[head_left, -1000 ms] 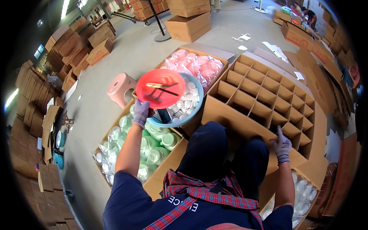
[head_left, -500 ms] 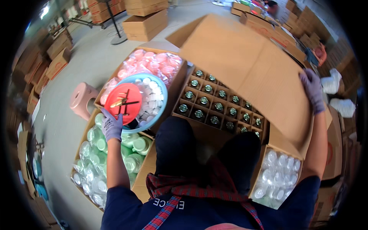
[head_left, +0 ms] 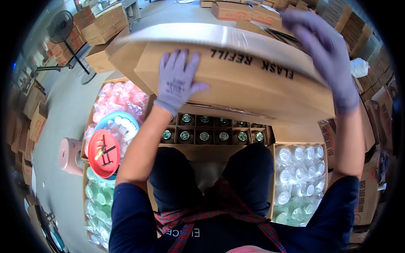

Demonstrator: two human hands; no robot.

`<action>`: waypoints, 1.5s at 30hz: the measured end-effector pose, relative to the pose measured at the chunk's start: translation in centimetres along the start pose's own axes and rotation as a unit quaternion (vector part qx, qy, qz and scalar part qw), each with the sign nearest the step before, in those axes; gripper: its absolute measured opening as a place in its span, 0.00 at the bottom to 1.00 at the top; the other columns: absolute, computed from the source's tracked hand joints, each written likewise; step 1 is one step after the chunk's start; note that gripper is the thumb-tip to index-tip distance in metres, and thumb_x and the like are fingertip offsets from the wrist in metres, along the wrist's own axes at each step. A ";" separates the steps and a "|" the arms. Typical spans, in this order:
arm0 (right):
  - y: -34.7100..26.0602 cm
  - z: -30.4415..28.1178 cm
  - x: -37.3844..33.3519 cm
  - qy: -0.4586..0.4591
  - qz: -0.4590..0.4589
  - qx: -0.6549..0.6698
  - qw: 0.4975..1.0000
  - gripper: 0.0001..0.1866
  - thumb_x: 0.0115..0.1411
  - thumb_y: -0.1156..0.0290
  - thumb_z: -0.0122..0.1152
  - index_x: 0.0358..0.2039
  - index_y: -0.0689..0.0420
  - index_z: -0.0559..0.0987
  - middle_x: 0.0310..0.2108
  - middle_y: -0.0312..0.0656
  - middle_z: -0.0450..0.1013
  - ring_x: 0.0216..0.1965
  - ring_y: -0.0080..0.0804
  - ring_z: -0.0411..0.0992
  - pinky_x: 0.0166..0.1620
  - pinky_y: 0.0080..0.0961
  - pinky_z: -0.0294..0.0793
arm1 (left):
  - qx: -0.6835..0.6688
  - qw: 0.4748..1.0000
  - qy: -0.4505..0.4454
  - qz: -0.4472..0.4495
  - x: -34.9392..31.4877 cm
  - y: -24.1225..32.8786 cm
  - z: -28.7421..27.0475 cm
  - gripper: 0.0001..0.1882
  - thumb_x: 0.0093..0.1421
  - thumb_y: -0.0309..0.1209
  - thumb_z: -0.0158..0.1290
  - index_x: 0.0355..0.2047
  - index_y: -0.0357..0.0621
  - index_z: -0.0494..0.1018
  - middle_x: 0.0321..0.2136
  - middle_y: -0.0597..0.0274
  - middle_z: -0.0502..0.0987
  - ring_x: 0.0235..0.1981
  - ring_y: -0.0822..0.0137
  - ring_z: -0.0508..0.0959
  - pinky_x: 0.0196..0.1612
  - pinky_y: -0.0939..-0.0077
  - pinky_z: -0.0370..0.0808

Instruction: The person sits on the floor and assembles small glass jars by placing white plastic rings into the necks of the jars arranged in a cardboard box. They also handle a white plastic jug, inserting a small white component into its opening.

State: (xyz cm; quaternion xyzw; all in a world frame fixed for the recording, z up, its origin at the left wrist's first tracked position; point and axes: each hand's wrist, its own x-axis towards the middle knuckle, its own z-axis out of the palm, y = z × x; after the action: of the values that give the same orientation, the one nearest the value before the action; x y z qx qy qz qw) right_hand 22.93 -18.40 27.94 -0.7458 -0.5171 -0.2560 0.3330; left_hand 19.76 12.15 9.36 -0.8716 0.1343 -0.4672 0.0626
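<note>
A large cardboard carton (head_left: 236, 80) with dark lettering stands on its side beyond my knees, its upper edge smeared by motion. My left hand (head_left: 176, 82), in a pale purple glove, lies flat on its face with fingers spread. At the carton's upper right corner is my right hand (head_left: 331, 63), gloved alike and blurred, fingers stretched out and thumb apart. I cannot tell whether it touches the cardboard. Below the carton, glass flasks (head_left: 204, 136) sit upright in the cells of a divided box (head_left: 194, 147); the far rows are hidden behind the carton.
On the left, a red dish (head_left: 97, 162) with small tools rests on a blue basin (head_left: 134, 119) of white caps. Bagged pink parts (head_left: 120, 96) and green parts (head_left: 99, 198) fill boxes there, beside a pink stool (head_left: 69, 154). Bagged clear cups (head_left: 297, 168) stand right. A fan (head_left: 63, 31) stands far left.
My left hand has moved from the red dish to the carton's face. My right hand has risen along the carton, now turned with its lettered side towards me. The view has shifted too.
</note>
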 end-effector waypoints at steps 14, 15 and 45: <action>18.5 23.5 -17.8 -0.373 0.257 -0.207 0.867 0.28 0.46 0.58 0.67 0.48 0.54 0.72 0.42 0.47 0.69 0.43 0.46 0.69 0.48 0.41 0.71 | 0.007 0.979 -0.191 -0.071 15.5 -0.4 15.9 0.35 0.55 0.65 0.46 0.45 0.46 0.72 0.42 0.53 0.76 0.48 0.54 0.73 0.52 0.60 0.67; 18.5 23.7 -17.0 -0.466 0.289 -0.157 0.821 0.26 0.47 0.58 0.66 0.46 0.54 0.73 0.39 0.47 0.70 0.39 0.47 0.71 0.46 0.41 0.72 | 0.010 0.978 -0.193 -0.082 15.0 -1.5 16.9 0.35 0.55 0.65 0.45 0.45 0.46 0.72 0.43 0.53 0.76 0.48 0.53 0.72 0.52 0.60 0.66; 17.1 11.9 -27.4 -0.076 0.130 -0.232 0.961 0.30 0.61 0.61 0.51 0.63 0.52 0.61 0.62 0.46 0.61 0.62 0.45 0.59 0.64 0.40 0.56 | -0.234 0.950 -0.165 0.122 9.3 12.8 -7.0 0.21 0.52 0.41 0.54 0.42 0.39 0.71 0.41 0.45 0.70 0.46 0.45 0.69 0.54 0.52 0.65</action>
State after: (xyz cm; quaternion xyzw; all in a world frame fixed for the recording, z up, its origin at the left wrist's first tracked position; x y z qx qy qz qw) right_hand 30.30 -29.96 -3.58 -0.8806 -0.3657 -0.2663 0.1409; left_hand 16.60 -2.67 17.63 -0.9035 0.3332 -0.2614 -0.0655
